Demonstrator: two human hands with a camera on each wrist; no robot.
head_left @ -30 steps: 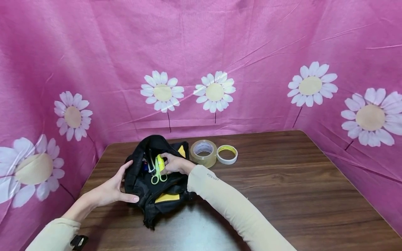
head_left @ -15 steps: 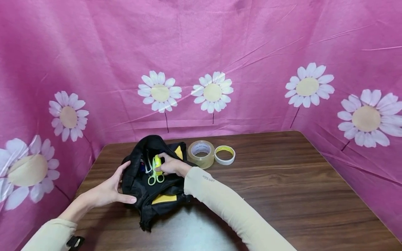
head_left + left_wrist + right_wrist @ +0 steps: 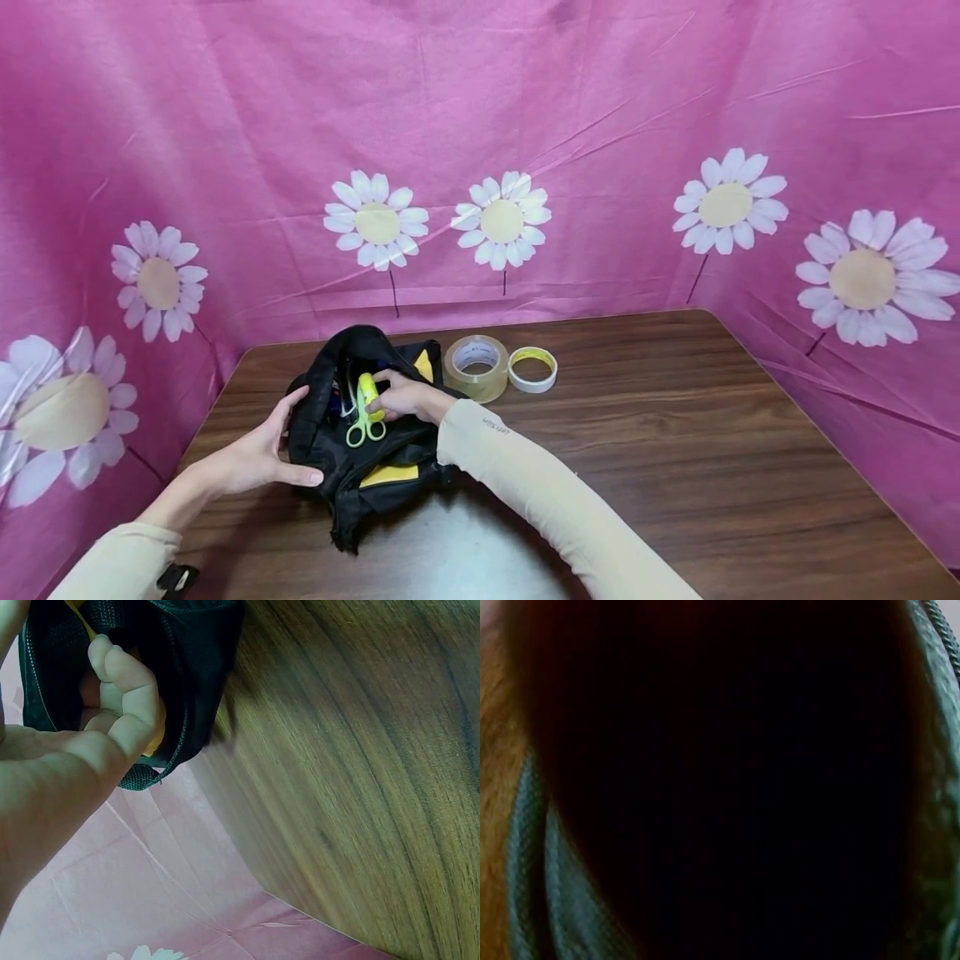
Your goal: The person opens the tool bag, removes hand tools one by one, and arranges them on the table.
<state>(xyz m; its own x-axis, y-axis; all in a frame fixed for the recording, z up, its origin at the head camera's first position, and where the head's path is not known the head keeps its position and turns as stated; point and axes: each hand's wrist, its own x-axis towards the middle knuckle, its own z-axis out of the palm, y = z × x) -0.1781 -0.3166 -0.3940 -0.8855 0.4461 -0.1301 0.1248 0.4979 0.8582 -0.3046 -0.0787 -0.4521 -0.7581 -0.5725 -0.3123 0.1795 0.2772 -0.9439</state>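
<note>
A black bag [image 3: 401, 496] with yellow patches lies on the table, its mouth gaping upward. My left hand [image 3: 251, 458] grips the bag's left side, thumb at the near rim and fingers round the far side. Fingers curl close against black fabric in the left wrist view. Inside the mouth, my right hand [image 3: 408, 398] holds a bright yellow cylinder [image 3: 371, 395] with a rounded end. Right beside the cylinder are light green scissors [image 3: 365, 434], handles toward me. Darker contents behind them are mostly hidden. The right wrist view is largely blacked out, with grey-green fabric at its edges.
Just right of the bag, a wide roll of clear packing tape [image 3: 476, 368] lies beside a narrower white tape roll [image 3: 532, 371]. The brown wooden table [image 3: 690, 450] ends at the back against a pink flowered cloth [image 3: 600, 100].
The whole head view has shifted slightly left. The yellow cylinder and scissors have moved a little toward me within the bag, and more of the cylinder shows. The left hand keeps its grip.
</note>
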